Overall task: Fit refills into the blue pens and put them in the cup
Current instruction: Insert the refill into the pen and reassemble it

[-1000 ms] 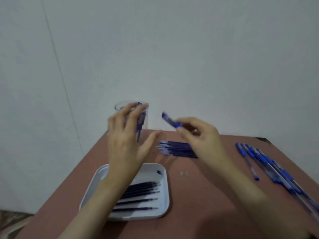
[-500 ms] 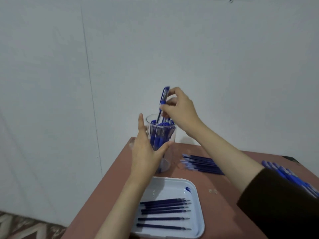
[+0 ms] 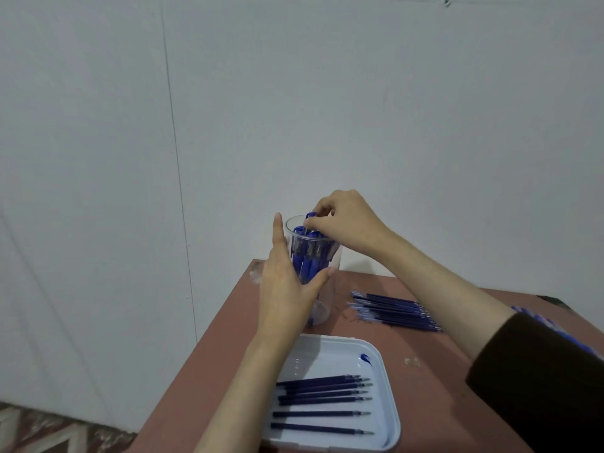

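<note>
Ahead, from the head view, we see our left hand (image 3: 287,289) gripping the clear cup (image 3: 336,256) at the far left corner of the table (image 3: 434,403), thumb across its front and forefinger straight up its side. At the rim, our right hand (image 3: 346,220) pinches the top of 1 blue pen (image 3: 310,217), which points down among the other pens (image 3: 310,256) packed inside. Nearer us, 6 dark refills (image 3: 322,390) lie in a white tray (image 3: 390,403).

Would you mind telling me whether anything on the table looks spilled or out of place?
Yes: a blue smear, likely ink, marks the tray's far right corner, and pale crumbs lie on the table just right of it. Nothing else stands out.
</note>
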Demonstrator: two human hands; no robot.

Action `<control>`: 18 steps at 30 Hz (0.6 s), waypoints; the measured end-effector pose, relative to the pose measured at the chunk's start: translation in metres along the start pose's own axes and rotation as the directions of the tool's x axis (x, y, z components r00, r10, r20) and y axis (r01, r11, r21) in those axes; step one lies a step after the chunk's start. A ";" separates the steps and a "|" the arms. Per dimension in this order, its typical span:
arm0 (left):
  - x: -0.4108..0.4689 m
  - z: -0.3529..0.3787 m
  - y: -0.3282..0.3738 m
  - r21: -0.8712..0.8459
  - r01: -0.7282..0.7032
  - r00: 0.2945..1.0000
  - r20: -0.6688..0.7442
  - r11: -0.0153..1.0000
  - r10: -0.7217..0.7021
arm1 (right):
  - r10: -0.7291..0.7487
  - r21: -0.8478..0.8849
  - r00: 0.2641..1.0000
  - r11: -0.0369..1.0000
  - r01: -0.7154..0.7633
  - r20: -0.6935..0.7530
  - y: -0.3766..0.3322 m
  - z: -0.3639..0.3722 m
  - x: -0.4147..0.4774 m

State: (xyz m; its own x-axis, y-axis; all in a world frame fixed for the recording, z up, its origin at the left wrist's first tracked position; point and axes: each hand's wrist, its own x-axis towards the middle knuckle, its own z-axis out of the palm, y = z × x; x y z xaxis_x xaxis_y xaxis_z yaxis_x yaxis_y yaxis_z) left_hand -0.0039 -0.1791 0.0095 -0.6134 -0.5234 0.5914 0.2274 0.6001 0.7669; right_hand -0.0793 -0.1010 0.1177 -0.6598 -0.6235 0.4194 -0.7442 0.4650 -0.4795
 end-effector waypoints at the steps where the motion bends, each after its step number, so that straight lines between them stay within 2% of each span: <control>1: 0.000 0.000 0.000 0.003 0.005 1.000 0.004 1.000 -0.005 | -0.001 -0.066 1.000 0.998 0.003 0.021 0.000 0.000 0.000; 7: 0.001 0.001 -0.002 0.004 0.012 1.000 0.002 1.000 -0.012 | 0.013 -0.230 0.993 0.973 0.015 0.117 0.000 0.004 0.000; 11: -0.001 -0.004 0.002 0.081 -0.026 1.000 0.007 0.996 0.025 | -0.040 -0.159 0.997 0.986 0.051 0.072 0.005 0.001 -0.008; 15: -0.015 -0.012 0.024 0.264 -0.157 0.976 -0.109 0.952 0.191 | -0.081 -0.010 0.994 0.997 0.081 -0.079 0.017 -0.016 -0.028; 18: -0.033 -0.005 0.049 0.276 -0.294 0.911 -0.209 0.915 0.356 | -0.054 -0.008 0.995 0.999 0.053 -0.079 0.034 -0.036 -0.052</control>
State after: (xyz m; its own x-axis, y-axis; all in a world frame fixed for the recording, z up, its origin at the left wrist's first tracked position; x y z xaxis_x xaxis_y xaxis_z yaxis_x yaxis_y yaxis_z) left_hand 0.0313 -0.1361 0.0288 -0.3195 -0.3898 0.8637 0.1800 0.8699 0.4591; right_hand -0.0741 -0.0304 0.1069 -0.6250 -0.5962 0.5039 -0.7791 0.4361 -0.4503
